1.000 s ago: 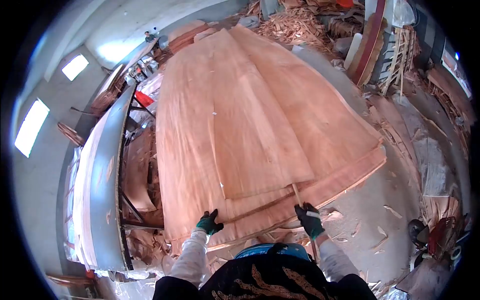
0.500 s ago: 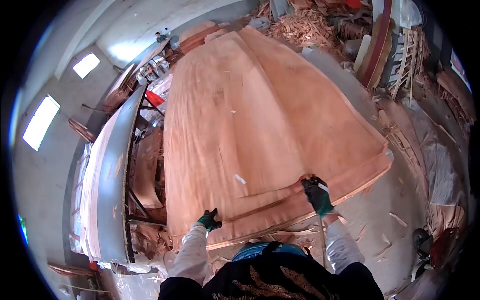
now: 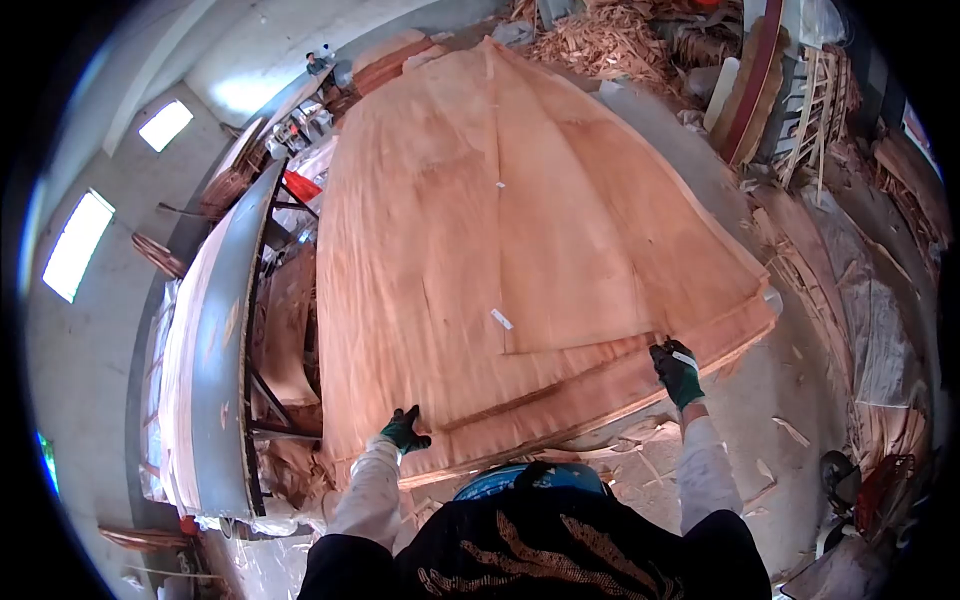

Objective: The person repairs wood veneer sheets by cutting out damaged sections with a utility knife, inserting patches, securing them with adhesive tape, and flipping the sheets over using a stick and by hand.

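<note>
A large stack of thin reddish wood veneer (image 3: pixel 420 250) spreads out in front of me. On top lies a narrower veneer sheet (image 3: pixel 570 260), overlapping the others, with its near edge slanting up to the right. My right hand (image 3: pixel 677 372), in a dark green glove, is closed on the near right corner of that sheet; its fingertips are partly hidden. My left hand (image 3: pixel 405 431), gloved the same way, rests on the veneer near the front left edge, thumb and fingers apart. A small white strip (image 3: pixel 501 318) lies beside the narrow sheet's left edge.
A long grey-topped bench (image 3: pixel 222 350) on a dark frame stands at the left. Veneer scraps (image 3: pixel 615 50) are heaped at the back, and more litter the floor at the right. A wooden rack (image 3: pixel 812 110) leans there. Another person (image 3: pixel 318 68) is at the far left.
My right hand has moved right and slightly away from me, taking the narrow sheet's corner with it. That sheet lies further right and flatter. My left hand has shifted slightly left.
</note>
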`<state>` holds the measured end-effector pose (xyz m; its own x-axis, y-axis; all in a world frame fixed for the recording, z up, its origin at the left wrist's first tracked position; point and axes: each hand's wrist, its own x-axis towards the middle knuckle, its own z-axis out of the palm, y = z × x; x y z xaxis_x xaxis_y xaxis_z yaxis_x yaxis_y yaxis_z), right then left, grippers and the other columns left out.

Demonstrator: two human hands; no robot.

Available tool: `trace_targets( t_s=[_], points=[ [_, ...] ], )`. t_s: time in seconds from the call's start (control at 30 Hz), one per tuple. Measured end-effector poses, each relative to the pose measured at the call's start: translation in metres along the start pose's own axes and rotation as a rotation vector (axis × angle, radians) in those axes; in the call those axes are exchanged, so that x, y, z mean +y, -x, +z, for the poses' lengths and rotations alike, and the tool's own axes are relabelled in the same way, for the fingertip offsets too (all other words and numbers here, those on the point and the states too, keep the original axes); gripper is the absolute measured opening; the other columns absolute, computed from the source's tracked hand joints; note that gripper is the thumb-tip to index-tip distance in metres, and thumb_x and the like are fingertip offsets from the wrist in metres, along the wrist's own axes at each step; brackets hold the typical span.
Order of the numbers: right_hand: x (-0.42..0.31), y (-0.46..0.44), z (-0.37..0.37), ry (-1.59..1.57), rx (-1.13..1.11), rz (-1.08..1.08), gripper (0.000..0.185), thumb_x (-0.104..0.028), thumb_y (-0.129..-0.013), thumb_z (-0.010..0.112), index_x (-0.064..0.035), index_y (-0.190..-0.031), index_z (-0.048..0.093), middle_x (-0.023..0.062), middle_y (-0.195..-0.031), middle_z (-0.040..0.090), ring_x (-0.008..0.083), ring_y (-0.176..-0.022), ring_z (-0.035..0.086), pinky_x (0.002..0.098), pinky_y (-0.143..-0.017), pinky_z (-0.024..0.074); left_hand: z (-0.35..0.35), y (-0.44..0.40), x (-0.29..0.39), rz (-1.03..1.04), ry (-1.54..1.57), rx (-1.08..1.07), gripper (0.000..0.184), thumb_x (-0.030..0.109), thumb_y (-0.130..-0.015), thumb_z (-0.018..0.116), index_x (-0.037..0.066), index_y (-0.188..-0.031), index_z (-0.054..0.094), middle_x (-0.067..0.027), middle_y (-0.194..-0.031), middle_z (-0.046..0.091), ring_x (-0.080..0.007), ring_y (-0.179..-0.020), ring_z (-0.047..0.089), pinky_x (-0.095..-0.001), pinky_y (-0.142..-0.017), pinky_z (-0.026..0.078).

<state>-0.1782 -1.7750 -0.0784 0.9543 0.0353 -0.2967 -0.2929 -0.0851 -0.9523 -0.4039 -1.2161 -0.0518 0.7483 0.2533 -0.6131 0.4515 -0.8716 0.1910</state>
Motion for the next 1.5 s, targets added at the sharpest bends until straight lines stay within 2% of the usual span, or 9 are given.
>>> trace_targets(
  t_s=[0.3,0.37,0.63,0.83,1.0,1.1,1.2,1.27,1.5],
  points=[
    [0.079,0.048,-0.02,0.099,0.159,-0.24,0.025,-0.029,-0.088,0.06,-0.0046,-0.091,0.062,0.0163,-0.075,0.066,0.0332,-0.069,0.064,0.0411,-0.061,0.0508,0.014,-0.013,-0.012,-0.052,-0.032,-0.041,0.119,0.054,-0.059,0.08,0.016,-0.152,0.017,-0.0306,-0.152,0.011,-0.0442,-0.141,0.019,-0.0437,-0.114,0.026],
    [0.049,0.068,-0.016,0.359,0.197,-0.297,0.022,-0.026,-0.086,0.066,-0.0044,-0.086,0.061,0.0053,-0.062,0.059,0.0157,-0.053,0.056,0.0318,-0.048,0.0453,0.012,-0.018,-0.011,-0.054,-0.037,-0.059,0.12,0.055,-0.058,0.081,0.016,-0.152,0.017,-0.0307,-0.152,0.011,-0.044,-0.141,0.019,-0.0436,-0.114,0.026],
    [0.007,0.072,-0.03,0.107,0.204,-0.009,0.022,-0.028,-0.087,0.067,-0.007,-0.089,0.061,-0.001,-0.057,0.053,0.0083,-0.046,0.048,0.0259,-0.039,0.0381,0.021,-0.027,-0.025,-0.041,-0.119,-0.023,0.124,0.057,-0.056,0.082,0.014,-0.152,0.016,-0.0305,-0.15,0.017,-0.0446,-0.137,0.028,-0.0429,-0.113,0.029],
    [0.076,0.03,-0.072,0.678,0.347,-0.211,0.027,-0.032,-0.086,0.062,-0.0055,-0.09,0.064,0.0152,-0.073,0.065,0.0306,-0.065,0.062,0.0411,-0.059,0.0508,0.017,-0.016,-0.018,-0.019,-0.1,-0.008,0.12,0.054,-0.06,0.081,0.015,-0.152,0.014,-0.0321,-0.15,0.014,-0.0458,-0.138,0.024,-0.0448,-0.113,0.029],
    [0.088,0.046,-0.107,0.339,0.328,0.011,0.021,-0.028,-0.087,0.062,-0.007,-0.088,0.064,0.0094,-0.059,0.059,0.0211,-0.048,0.058,0.0349,-0.046,0.047,0.017,-0.015,-0.018,-0.014,-0.091,0.006,0.117,0.048,-0.062,0.081,0.014,-0.152,0.014,-0.0333,-0.15,0.015,-0.0462,-0.139,0.023,-0.045,-0.113,0.029],
    [0.099,0.057,-0.15,0.79,0.466,-0.226,0.021,-0.027,-0.085,0.064,-0.0061,-0.087,0.063,0.01,-0.061,0.06,0.021,-0.049,0.057,0.0349,-0.047,0.0467,0.018,-0.009,-0.017,0.047,-0.084,0.068,0.117,0.048,-0.06,0.083,0.005,-0.149,0.02,-0.0345,-0.146,0.025,-0.0452,-0.138,0.025,-0.044,-0.112,0.03],
    [0.102,0.084,-0.18,1.063,0.587,-0.379,0.024,-0.029,-0.082,0.066,-0.0054,-0.087,0.064,0.0139,-0.067,0.063,0.0271,-0.058,0.063,0.0394,-0.054,0.0492,0.016,-0.009,-0.016,0.012,-0.098,0.037,0.115,0.046,-0.061,0.083,0.007,-0.15,0.02,-0.0331,-0.147,0.024,-0.0445,-0.139,0.023,-0.0432,-0.112,0.029],
    [0.107,0.097,-0.205,0.934,0.508,0.002,0.033,-0.034,-0.08,0.066,-0.0036,-0.092,0.066,0.0198,-0.091,0.067,0.0393,-0.084,0.063,0.0474,-0.074,0.0511,0.024,-0.022,-0.032,0.054,-0.06,0.048,0.115,0.045,-0.062,0.083,0.009,-0.15,0.019,-0.0324,-0.148,0.024,-0.0438,-0.14,0.023,-0.0428,-0.112,0.029],
    [0.09,0.136,-0.226,0.86,0.491,-0.038,0.031,-0.034,-0.086,0.06,-0.0035,-0.089,0.067,0.018,-0.092,0.068,0.0353,-0.087,0.064,0.0439,-0.076,0.0515,0.009,-0.009,-0.018,0.078,-0.056,0.007,0.108,0.042,-0.065,0.079,0.011,-0.15,0.02,-0.0319,-0.148,0.022,-0.0442,-0.137,0.028,-0.0425,-0.112,0.032]
  ],
)
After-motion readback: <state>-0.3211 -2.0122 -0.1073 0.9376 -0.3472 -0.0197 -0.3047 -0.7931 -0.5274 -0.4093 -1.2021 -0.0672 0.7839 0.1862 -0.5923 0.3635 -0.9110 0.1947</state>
